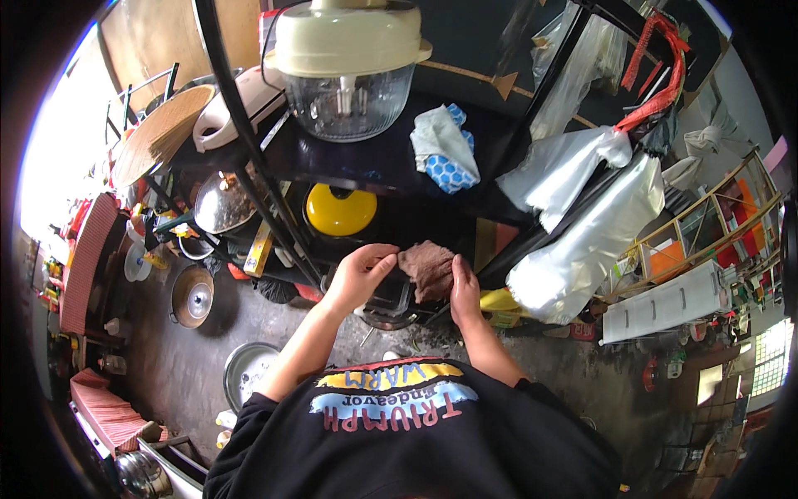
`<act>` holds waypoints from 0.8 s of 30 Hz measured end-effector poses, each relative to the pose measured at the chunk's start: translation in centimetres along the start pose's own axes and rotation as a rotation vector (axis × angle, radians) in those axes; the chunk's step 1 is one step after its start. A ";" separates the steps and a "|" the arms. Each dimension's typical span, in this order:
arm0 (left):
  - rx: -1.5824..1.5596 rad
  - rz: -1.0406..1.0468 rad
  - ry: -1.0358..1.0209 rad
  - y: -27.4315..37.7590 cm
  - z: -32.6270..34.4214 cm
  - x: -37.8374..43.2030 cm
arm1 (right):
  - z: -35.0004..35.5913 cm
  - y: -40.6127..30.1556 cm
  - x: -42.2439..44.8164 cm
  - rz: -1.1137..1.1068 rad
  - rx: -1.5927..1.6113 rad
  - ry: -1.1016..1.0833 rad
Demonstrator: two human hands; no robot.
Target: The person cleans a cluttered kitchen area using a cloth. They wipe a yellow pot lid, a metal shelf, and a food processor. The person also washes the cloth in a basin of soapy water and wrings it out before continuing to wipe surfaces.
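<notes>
A brown cloth is held up between my two hands, in front of a black metal shelf rack. My left hand pinches the cloth's near left corner between thumb and fingers. Along the cloth's right edge, my right hand grips it with the fingers partly hidden. Behind the hands, a yellow pot lid with a dark knob sits on the rack's lower level. On the shelf above lies a crumpled white and blue patterned cloth, beside a food chopper with a clear bowl and cream top.
White plastic bags hang at the rack's right side. On the left are a woven hat and a metal domed lid. A wok and a basin of water stand on the floor. A white drawer cabinet is at right.
</notes>
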State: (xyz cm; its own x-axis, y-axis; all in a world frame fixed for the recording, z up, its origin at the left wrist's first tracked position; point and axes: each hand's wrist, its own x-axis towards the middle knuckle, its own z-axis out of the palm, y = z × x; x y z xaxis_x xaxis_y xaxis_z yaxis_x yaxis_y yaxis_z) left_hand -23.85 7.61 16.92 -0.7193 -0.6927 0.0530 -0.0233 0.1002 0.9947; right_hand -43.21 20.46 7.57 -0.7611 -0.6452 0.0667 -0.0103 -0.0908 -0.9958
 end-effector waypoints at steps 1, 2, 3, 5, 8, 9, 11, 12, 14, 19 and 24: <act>0.046 0.114 -0.035 2.9 0.9 0.3 | -0.6 -0.6 0.4 0.041 0.083 -0.089; 0.289 0.288 0.008 6.7 1.6 0.7 | -1.0 -0.8 0.5 0.056 0.151 -0.117; 0.425 0.426 0.027 9.5 2.4 1.8 | -1.4 -0.8 0.6 0.074 0.217 -0.141; 0.695 0.787 0.221 12.2 3.0 4.9 | -1.1 -3.8 -0.1 0.012 0.161 -0.245; 0.841 0.720 0.372 14.9 5.1 9.3 | -1.7 -5.8 0.0 0.011 0.210 -0.390; 0.916 0.716 0.424 14.6 5.6 10.6 | -1.8 -6.5 -0.3 -0.018 0.286 -0.365; 0.945 0.631 0.275 13.8 5.2 12.1 | -1.8 -8.2 -1.4 -0.068 0.438 -0.320; 0.952 0.592 0.197 13.4 4.9 12.6 | -2.1 -10.0 -1.5 -0.067 0.564 -0.373; 0.859 0.584 0.253 12.8 4.3 12.6 | -2.1 -12.5 -1.9 -0.196 0.599 -0.301; 0.836 0.688 0.495 12.1 1.7 9.0 | 1.0 -21.1 1.7 -1.044 -0.417 0.014; 0.855 0.717 0.410 12.3 1.0 8.5 | 7.3 -20.1 11.1 -0.675 -1.030 -0.139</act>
State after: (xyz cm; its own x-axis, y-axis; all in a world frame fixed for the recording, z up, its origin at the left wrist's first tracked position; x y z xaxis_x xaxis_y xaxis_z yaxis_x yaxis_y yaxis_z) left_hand -30.90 3.65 29.56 -0.4847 -0.4452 0.7529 -0.2739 0.8947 0.3528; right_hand -46.70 9.55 28.83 -0.3306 -0.7816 0.5289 -0.9263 0.1613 -0.3405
